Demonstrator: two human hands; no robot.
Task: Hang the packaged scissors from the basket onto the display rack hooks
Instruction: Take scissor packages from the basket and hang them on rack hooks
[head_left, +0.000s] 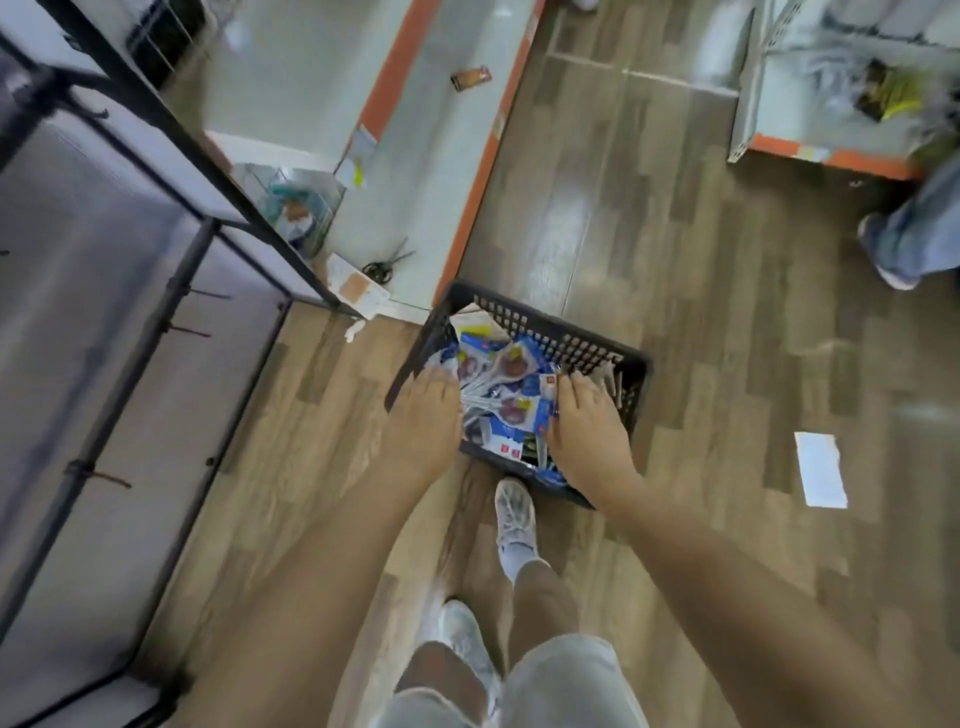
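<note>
A black plastic basket (550, 332) stands on the wood floor, filled with several blue-carded packaged scissors (511, 387). My left hand (423, 415) reaches into the basket's left side, fingertips down among the packs. My right hand (584, 421) reaches into the right side, fingers curled over the edge of a blue pack. The frame is blurred, so neither grasp is plain. The display rack (171, 291), a black frame with white panels and short hooks (192, 330), stands at the left.
A low white shelf with orange trim (483, 156) runs behind the basket, holding loose black scissors (387, 262) and packaging. A white paper (821, 467) lies on the floor at right. Another person's leg (914, 228) stands far right. My feet are below the basket.
</note>
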